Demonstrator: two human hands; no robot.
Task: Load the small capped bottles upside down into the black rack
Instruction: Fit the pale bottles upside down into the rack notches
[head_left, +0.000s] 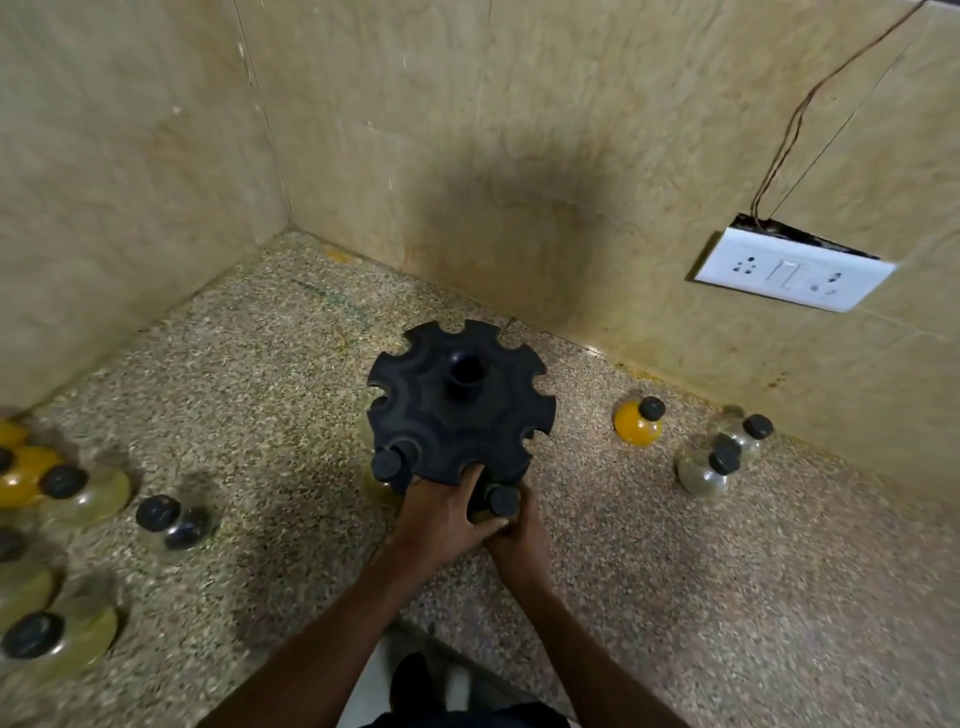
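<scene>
The black rack (460, 410) stands on the speckled counter (675, 571), near the corner of the tiled wall (467, 130). It is a round, matte disc with a scalloped rim of open notches and a hollow tube rising at its centre. One black cap (387, 464) shows in a notch at the rack's near-left edge.

The left hand (441, 512) rests against the rack's near rim, fingers stretched forward and close together on the disc. The right hand (517, 535), just right of it, curls its fingers round a small bottle (501, 501) at the rack's near edge, black cap facing up.

Right of the rack stand an orange bottle (638, 422) and two clear ones (727, 457). Left of the rack, blurred, is a cluster of bottles (57, 488), yellow and clear. A white socket plate (792, 270) hangs on the wall right of the rack.
</scene>
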